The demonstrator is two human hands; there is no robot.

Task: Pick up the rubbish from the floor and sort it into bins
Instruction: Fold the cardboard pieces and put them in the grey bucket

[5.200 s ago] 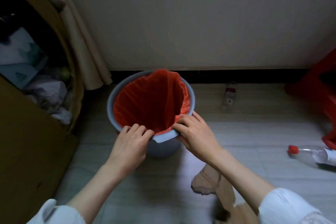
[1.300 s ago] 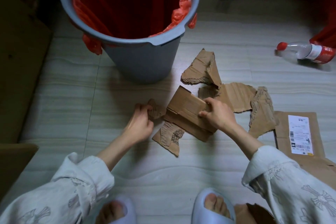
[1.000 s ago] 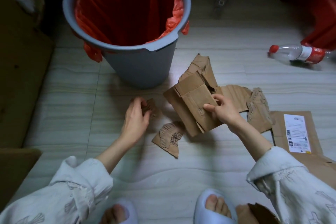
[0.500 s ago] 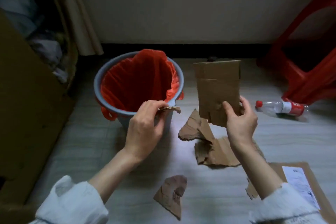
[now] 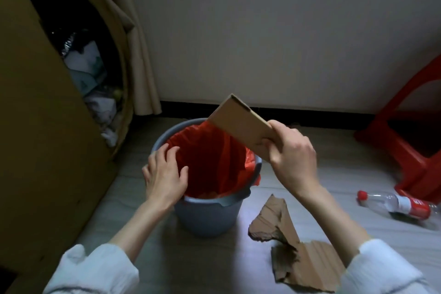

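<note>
A grey bucket [image 5: 210,215] lined with a red bag [image 5: 210,164] stands on the floor in front of me. My right hand [image 5: 292,157] grips a folded brown cardboard piece [image 5: 238,122], tilted over the bucket's right rim. My left hand [image 5: 164,174] hovers over the bucket's left rim with fingers spread and nothing in it. Torn cardboard scraps [image 5: 274,219] lie on the floor to the right of the bucket. A clear plastic bottle [image 5: 401,204] with a red cap and red label lies further right.
A large cardboard box [image 5: 35,138] holding mixed waste stands at the left, a curtain [image 5: 140,55] behind it. A red plastic stool [image 5: 410,141] stands at the right by the wall. A larger cardboard sheet [image 5: 310,267] lies near my right sleeve.
My left hand no longer holds its small cardboard scrap and is now spread over the bucket. My right hand has carried the folded cardboard left, tilting it over the bucket.
</note>
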